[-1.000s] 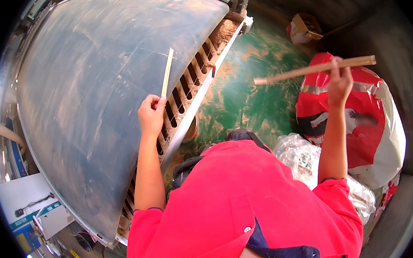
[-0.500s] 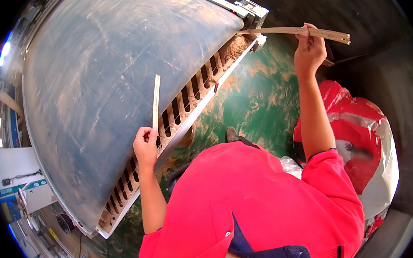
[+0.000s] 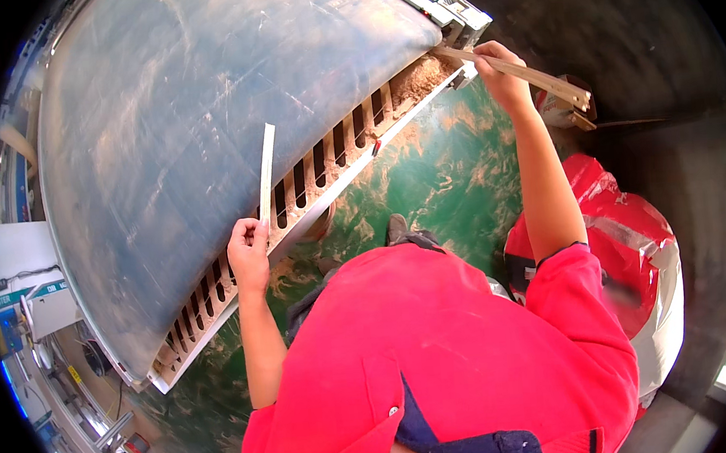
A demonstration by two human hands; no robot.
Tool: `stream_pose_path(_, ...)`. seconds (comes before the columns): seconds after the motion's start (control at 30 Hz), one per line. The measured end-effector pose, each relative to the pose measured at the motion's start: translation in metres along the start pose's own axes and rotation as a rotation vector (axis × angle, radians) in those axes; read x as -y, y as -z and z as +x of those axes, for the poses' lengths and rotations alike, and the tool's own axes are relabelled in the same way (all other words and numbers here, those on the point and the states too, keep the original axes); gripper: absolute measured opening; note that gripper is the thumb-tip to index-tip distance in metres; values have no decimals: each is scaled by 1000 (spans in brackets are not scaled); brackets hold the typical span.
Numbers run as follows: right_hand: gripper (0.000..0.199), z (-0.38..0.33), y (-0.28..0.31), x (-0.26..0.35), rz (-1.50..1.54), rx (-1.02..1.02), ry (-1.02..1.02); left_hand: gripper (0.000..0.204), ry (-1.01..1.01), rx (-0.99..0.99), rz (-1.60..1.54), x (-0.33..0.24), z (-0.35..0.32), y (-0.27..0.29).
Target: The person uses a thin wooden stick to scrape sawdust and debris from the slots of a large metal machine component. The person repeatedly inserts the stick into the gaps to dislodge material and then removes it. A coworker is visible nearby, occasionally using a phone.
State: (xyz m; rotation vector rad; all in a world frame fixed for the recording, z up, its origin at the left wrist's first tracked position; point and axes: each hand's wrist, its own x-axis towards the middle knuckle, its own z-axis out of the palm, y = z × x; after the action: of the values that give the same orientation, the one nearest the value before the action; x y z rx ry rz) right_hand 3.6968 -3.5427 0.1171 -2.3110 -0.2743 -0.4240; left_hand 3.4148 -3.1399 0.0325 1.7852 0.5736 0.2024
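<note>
My left hand (image 3: 249, 255) is closed, pinching the lower end of a thin, pale wooden strip (image 3: 268, 176). That strip points up and away over the dark grey belt-like surface (image 3: 181, 147). At the far right corner of the surface, my right hand (image 3: 504, 78) is closed round a longer, pale wooden strip (image 3: 551, 83). Its far end reaches the sawdust at the corner, while its other end sticks out to the right past my hand and looks split or doubled. I cannot tell whether it is one piece or several.
A slotted trough (image 3: 299, 180) with a white outer edge runs along the surface's near side, with sawdust (image 3: 422, 79) heaped at its far end. A red and white sack (image 3: 616, 234) stands at right, with a small box (image 3: 569, 104) beyond. The green floor (image 3: 426, 171) is dusty.
My right hand has shifted left along the long strip toward the trough's corner, and the strip tilts down more to the right. My left hand still holds its strip. The view has shifted slightly.
</note>
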Motion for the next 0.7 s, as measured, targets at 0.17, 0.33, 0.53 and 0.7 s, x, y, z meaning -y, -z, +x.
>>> stream_pose_path(0.17,15,-10,-4,9,-92,24,23,17,11,-12,-18,2,-6,10)
stream_pose_path(0.33,14,-14,2,25,-107,57,27,17,5,6,-41,8,-2,19)
stream_pose_path(0.53,21,-24,5,42,-86,57,-87,18,-15,45,-56,9,8,26)
stream_pose_path(0.7,22,-37,0,51,-22,77,-108,17,-21,87,-76,7,12,28)
